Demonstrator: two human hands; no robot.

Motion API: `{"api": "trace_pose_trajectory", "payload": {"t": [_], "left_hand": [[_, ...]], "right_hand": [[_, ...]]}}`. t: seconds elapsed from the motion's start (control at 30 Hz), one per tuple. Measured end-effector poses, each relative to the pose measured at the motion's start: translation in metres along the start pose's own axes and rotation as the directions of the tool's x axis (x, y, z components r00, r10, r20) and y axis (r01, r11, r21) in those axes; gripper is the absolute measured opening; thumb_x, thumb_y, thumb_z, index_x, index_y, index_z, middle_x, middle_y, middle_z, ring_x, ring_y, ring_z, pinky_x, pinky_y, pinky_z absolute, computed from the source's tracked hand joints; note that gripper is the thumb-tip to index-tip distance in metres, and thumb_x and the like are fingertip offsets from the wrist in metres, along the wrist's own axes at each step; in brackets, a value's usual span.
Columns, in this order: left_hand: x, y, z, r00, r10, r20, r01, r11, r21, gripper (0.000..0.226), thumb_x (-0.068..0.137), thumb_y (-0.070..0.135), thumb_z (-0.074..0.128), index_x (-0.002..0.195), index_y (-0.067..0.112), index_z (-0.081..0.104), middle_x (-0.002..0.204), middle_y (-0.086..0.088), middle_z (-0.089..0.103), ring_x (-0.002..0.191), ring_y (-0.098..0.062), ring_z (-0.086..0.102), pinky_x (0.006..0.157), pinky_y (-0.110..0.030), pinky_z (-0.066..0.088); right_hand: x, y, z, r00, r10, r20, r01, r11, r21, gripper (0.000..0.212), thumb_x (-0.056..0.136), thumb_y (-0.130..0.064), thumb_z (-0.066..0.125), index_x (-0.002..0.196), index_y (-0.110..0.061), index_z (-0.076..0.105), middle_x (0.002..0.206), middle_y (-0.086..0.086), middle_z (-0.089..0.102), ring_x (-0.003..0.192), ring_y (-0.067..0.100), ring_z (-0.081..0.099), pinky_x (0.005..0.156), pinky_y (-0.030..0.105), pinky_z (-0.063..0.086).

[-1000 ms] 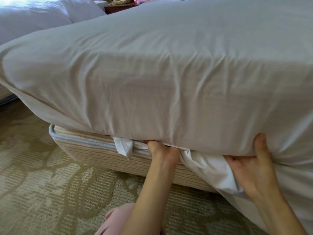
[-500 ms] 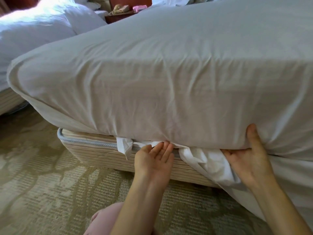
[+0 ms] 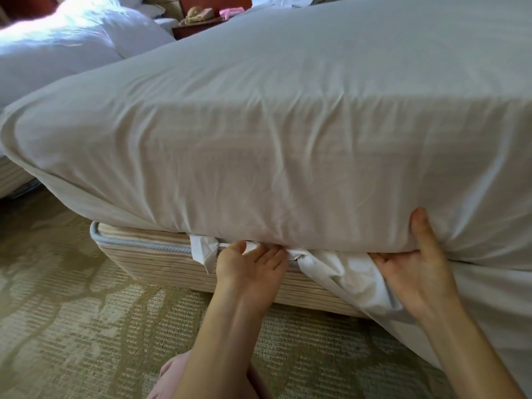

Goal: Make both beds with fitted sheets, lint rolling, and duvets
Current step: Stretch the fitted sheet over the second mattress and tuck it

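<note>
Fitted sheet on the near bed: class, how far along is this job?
Done: the sheet covers the mattress top and side. In hand: the right hand grips the mattress edge while the left hand pushes loose cloth under it. Left: cloth hangs out over the base; no duvet on this bed.

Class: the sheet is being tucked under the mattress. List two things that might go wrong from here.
1. The right hand grips the raised mattress edge; if it slips, the mattress may drop on the left hand, whose fingers reach into the gap.
2. A bunch of sheet and a small flap hang over the base; they may end up untucked or creased.
</note>
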State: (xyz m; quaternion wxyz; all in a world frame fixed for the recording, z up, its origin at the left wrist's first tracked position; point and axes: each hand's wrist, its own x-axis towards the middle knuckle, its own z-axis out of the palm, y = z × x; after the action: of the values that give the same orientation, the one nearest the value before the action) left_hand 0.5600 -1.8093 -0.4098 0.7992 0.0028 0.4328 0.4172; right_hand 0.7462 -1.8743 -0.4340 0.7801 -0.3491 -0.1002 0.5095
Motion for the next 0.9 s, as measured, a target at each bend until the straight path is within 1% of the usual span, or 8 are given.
{"api": "trace_pose_trajectory", "payload": {"t": [0.17, 0.33, 0.47, 0.53, 0.77, 0.83, 0.87, 0.9], "left_hand": [[0.017, -0.002, 0.009, 0.993, -0.043, 0.114, 0.066, 0.978, -0.200, 0.063, 0.099, 0.043, 0.028, 0.143, -0.002, 0.030, 0.145, -0.026, 0.036, 0.138, -0.040, 0.030, 0.115, -0.053, 0.019], [0.050, -0.019, 0.018, 0.990, 0.063, 0.128, -0.023, 0.955, -0.295, 0.045, 0.099, 0.035, 0.035, 0.127, 0.006, 0.054, 0.121, -0.019, 0.060, 0.123, -0.037, 0.049, 0.106, -0.049, 0.037], [0.066, -0.016, 0.019, 0.951, 0.006, 0.311, 0.127, 0.905, -0.406, 0.051, 0.096, 0.039, 0.033, 0.126, 0.006, 0.057, 0.122, -0.025, 0.060, 0.118, -0.042, 0.053, 0.106, -0.052, 0.037], [0.071, -0.018, 0.019, 0.938, 0.015, 0.346, 0.140, 0.897, -0.418, 0.054, 0.095, 0.042, 0.032, 0.128, 0.007, 0.057, 0.123, -0.025, 0.059, 0.118, -0.043, 0.053, 0.107, -0.053, 0.037], [0.058, -0.017, 0.020, 0.963, 0.021, 0.269, 0.077, 0.934, -0.348, 0.050, 0.097, 0.036, 0.032, 0.132, 0.008, 0.053, 0.128, -0.024, 0.057, 0.123, -0.041, 0.049, 0.110, -0.051, 0.033], [0.037, -0.020, 0.012, 0.989, 0.098, 0.108, -0.071, 0.971, -0.229, 0.047, 0.099, 0.027, 0.030, 0.135, 0.004, 0.047, 0.131, -0.021, 0.054, 0.126, -0.036, 0.048, 0.111, -0.045, 0.033], [0.026, -0.021, 0.007, 0.981, 0.196, -0.010, -0.196, 0.977, -0.081, 0.043, 0.099, 0.023, 0.031, 0.133, 0.003, 0.047, 0.127, -0.017, 0.056, 0.123, -0.031, 0.050, 0.107, -0.040, 0.037], [0.016, -0.019, 0.002, 0.921, 0.376, -0.106, -0.366, 0.925, 0.103, 0.034, 0.097, 0.018, 0.035, 0.125, 0.006, 0.052, 0.117, -0.011, 0.059, 0.114, -0.026, 0.055, 0.098, -0.033, 0.043]], "right_hand": [[0.001, 0.001, -0.002, 1.000, -0.018, -0.005, 0.018, 1.000, -0.015, 0.055, 0.079, -0.042, 0.057, 0.129, -0.021, 0.051, 0.122, 0.000, 0.066, 0.111, 0.018, 0.063, 0.092, 0.037, 0.051], [0.004, 0.001, -0.005, 0.999, -0.034, 0.007, 0.034, 0.999, -0.019, 0.051, 0.080, -0.041, 0.055, 0.127, -0.022, 0.052, 0.122, -0.001, 0.066, 0.111, 0.015, 0.064, 0.093, 0.036, 0.050], [0.005, 0.003, -0.007, 0.998, -0.056, 0.024, 0.057, 0.997, -0.045, 0.048, 0.084, -0.042, 0.051, 0.128, -0.023, 0.051, 0.119, -0.004, 0.067, 0.111, 0.015, 0.063, 0.095, 0.037, 0.049], [0.005, 0.003, -0.006, 0.998, -0.056, 0.034, 0.058, 0.997, -0.058, 0.048, 0.083, -0.043, 0.050, 0.127, -0.023, 0.051, 0.117, -0.004, 0.068, 0.110, 0.015, 0.064, 0.095, 0.036, 0.049], [0.002, 0.000, -0.006, 0.999, -0.029, 0.033, 0.030, 0.998, -0.047, 0.047, 0.084, -0.042, 0.052, 0.128, -0.023, 0.051, 0.119, -0.002, 0.068, 0.111, 0.016, 0.063, 0.094, 0.038, 0.050], [0.003, 0.001, -0.006, 0.999, -0.024, 0.025, 0.025, 0.999, -0.031, 0.050, 0.083, -0.041, 0.054, 0.130, -0.023, 0.050, 0.121, -0.001, 0.066, 0.112, 0.017, 0.063, 0.094, 0.039, 0.050], [0.004, 0.001, -0.006, 1.000, -0.025, 0.018, 0.025, 0.999, -0.027, 0.052, 0.082, -0.042, 0.055, 0.130, -0.023, 0.050, 0.122, -0.001, 0.066, 0.112, 0.017, 0.063, 0.093, 0.039, 0.050], [0.004, 0.002, -0.006, 1.000, -0.027, 0.011, 0.027, 0.999, -0.025, 0.054, 0.081, -0.042, 0.056, 0.131, -0.023, 0.049, 0.123, -0.001, 0.066, 0.112, 0.017, 0.063, 0.093, 0.039, 0.051]]}}
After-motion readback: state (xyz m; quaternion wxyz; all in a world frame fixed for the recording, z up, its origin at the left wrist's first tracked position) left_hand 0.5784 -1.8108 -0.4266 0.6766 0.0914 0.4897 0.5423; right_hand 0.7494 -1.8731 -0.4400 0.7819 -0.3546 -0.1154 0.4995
